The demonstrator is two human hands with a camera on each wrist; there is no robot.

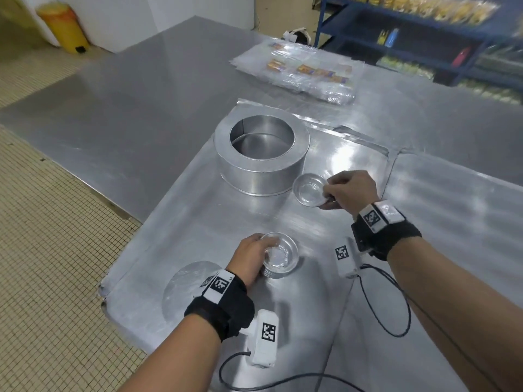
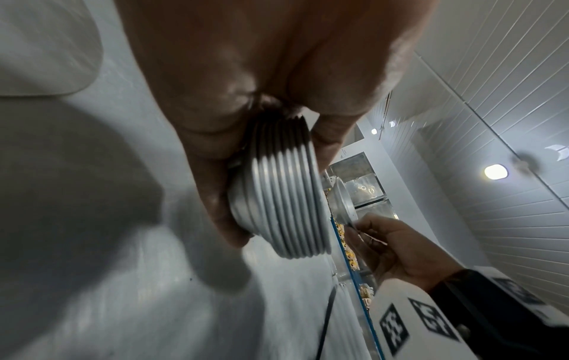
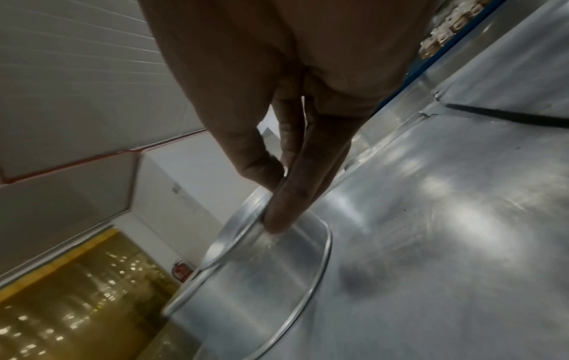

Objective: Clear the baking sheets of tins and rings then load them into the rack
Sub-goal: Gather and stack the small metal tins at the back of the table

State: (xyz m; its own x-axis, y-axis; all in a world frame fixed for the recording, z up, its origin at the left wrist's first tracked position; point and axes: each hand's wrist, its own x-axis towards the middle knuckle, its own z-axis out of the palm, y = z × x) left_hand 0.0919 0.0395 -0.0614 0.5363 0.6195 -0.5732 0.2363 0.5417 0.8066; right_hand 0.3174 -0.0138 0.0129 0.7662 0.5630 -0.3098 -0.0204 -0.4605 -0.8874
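Note:
A shiny baking sheet (image 1: pixel 198 222) lies on the steel table. On its far part stands a large round ring (image 1: pixel 260 154), also seen in the right wrist view (image 3: pixel 261 280). My left hand (image 1: pixel 252 257) grips a stack of several small round tins (image 1: pixel 280 254) near the sheet's front; their stacked rims show in the left wrist view (image 2: pixel 286 202). My right hand (image 1: pixel 339 190) pinches the rim of a single small tin (image 1: pixel 310 189) held just right of the ring, thumb and fingers on its edge (image 3: pixel 237 233). A flat round disc (image 1: pixel 186 287) lies on the sheet beside my left wrist.
A pile of clear plastic bags (image 1: pixel 297 72) lies on the table beyond the sheet. Blue shelving (image 1: pixel 424 38) with packed goods stands at the far right. A yellow bin (image 1: pixel 63 26) sits on the tiled floor at the far left. Black cables (image 1: pixel 382 306) trail from my wrists.

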